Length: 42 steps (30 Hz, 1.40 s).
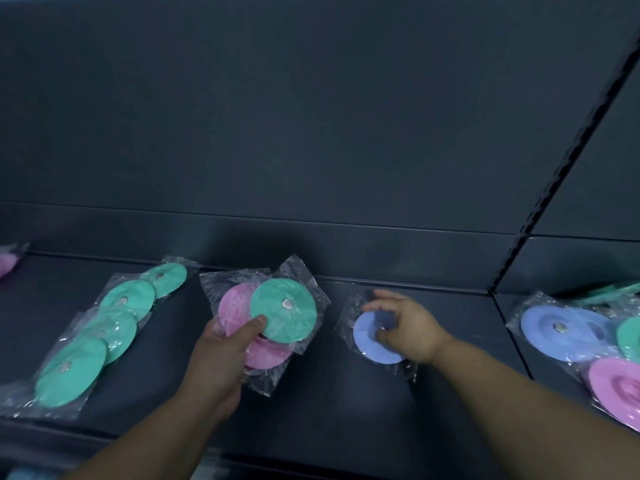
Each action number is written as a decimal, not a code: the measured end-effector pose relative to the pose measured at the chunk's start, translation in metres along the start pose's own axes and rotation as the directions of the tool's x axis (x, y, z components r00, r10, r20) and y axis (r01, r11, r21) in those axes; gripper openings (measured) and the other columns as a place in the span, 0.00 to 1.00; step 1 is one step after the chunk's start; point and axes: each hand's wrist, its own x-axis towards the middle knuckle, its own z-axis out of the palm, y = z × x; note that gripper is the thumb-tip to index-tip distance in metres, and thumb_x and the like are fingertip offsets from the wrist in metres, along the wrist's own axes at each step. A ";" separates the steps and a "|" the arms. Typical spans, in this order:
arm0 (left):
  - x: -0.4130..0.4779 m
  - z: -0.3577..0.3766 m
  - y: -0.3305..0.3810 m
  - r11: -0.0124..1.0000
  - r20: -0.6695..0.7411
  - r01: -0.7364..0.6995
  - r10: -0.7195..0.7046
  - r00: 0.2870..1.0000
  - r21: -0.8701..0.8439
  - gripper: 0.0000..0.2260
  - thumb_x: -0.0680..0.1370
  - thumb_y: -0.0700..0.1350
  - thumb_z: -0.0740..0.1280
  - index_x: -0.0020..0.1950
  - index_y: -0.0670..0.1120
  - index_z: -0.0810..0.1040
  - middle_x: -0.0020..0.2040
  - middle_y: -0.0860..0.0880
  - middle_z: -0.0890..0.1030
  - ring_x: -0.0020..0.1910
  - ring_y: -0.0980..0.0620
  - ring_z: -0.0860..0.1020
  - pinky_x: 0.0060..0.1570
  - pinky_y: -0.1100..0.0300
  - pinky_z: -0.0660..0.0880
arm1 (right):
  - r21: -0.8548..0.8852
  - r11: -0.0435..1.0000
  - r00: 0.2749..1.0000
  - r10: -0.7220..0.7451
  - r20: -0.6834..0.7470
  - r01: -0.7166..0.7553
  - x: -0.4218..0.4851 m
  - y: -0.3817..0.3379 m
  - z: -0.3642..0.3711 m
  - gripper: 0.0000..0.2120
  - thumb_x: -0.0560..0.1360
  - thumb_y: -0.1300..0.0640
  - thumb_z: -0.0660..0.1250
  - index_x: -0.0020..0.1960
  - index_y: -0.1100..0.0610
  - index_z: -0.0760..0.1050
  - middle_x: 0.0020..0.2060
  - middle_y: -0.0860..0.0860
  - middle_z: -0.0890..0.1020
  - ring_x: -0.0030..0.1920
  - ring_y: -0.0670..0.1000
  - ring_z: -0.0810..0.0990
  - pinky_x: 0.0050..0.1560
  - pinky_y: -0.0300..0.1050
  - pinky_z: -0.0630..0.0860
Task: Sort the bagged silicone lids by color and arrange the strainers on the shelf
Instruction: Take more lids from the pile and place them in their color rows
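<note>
Left grip [221, 355]: thumb pinching a bagged green lid [283, 310] stacked on pink lids [235, 306].
Right grip [408, 327]: curled on the blue lid [375, 344], which lies on the shelf [346, 403].
Done: green row [104, 334] laid out.
Remaining: mixed pile [568, 337] at right; no strainers visible.

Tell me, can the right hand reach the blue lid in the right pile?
Probably yes: only bare shelf lies between the right hand and that blue lid, which sits mostly uncovered.
</note>
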 end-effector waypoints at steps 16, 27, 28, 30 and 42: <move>-0.010 -0.008 -0.005 1.000 -0.032 0.005 -0.006 0.999 -0.022 0.16 0.73 0.37 0.71 0.61 0.42 0.76 0.53 0.43 0.83 0.52 0.43 0.82 0.53 0.49 0.77 | -0.320 0.937 0.982 -0.172 -0.080 0.138 -0.024 0.005 0.036 0.28 0.72 0.37 0.67 0.70 0.40 0.67 0.74 0.41 0.59 0.71 0.47 0.59 0.70 0.39 0.59; -0.016 -0.006 -0.001 1.000 -0.014 0.004 -0.005 1.000 -0.016 0.15 0.74 0.37 0.70 0.61 0.42 0.77 0.52 0.44 0.84 0.52 0.45 0.82 0.46 0.54 0.78 | -0.340 0.940 0.999 0.006 -0.037 -0.018 0.008 -0.021 0.045 0.25 0.80 0.45 0.56 0.76 0.48 0.59 0.77 0.51 0.55 0.74 0.58 0.55 0.71 0.47 0.61; -0.017 -0.006 0.000 1.000 -0.012 0.006 -0.006 1.000 -0.016 0.16 0.74 0.37 0.70 0.61 0.42 0.77 0.53 0.44 0.84 0.52 0.44 0.82 0.46 0.54 0.78 | -0.323 0.946 0.999 0.011 -0.035 -0.021 0.007 -0.021 0.044 0.24 0.81 0.45 0.56 0.76 0.48 0.60 0.77 0.51 0.55 0.74 0.58 0.55 0.71 0.47 0.61; -0.018 -0.007 0.000 1.000 -0.006 0.009 -0.009 1.000 -0.012 0.16 0.74 0.37 0.70 0.61 0.42 0.76 0.53 0.44 0.84 0.52 0.45 0.82 0.45 0.54 0.78 | -0.304 0.953 0.999 -0.009 -0.053 -0.008 0.004 -0.020 0.044 0.23 0.81 0.47 0.56 0.75 0.49 0.61 0.76 0.51 0.57 0.73 0.57 0.56 0.71 0.45 0.59; -0.023 -0.010 0.000 1.000 0.076 -0.002 0.003 0.997 -0.012 0.24 0.67 0.42 0.74 0.62 0.41 0.75 0.54 0.41 0.83 0.52 0.42 0.82 0.53 0.47 0.78 | 0.805 0.464 0.927 0.123 0.354 -0.369 -0.035 -0.094 0.057 0.12 0.73 0.52 0.72 0.50 0.60 0.77 0.36 0.52 0.81 0.32 0.47 0.77 0.35 0.40 0.78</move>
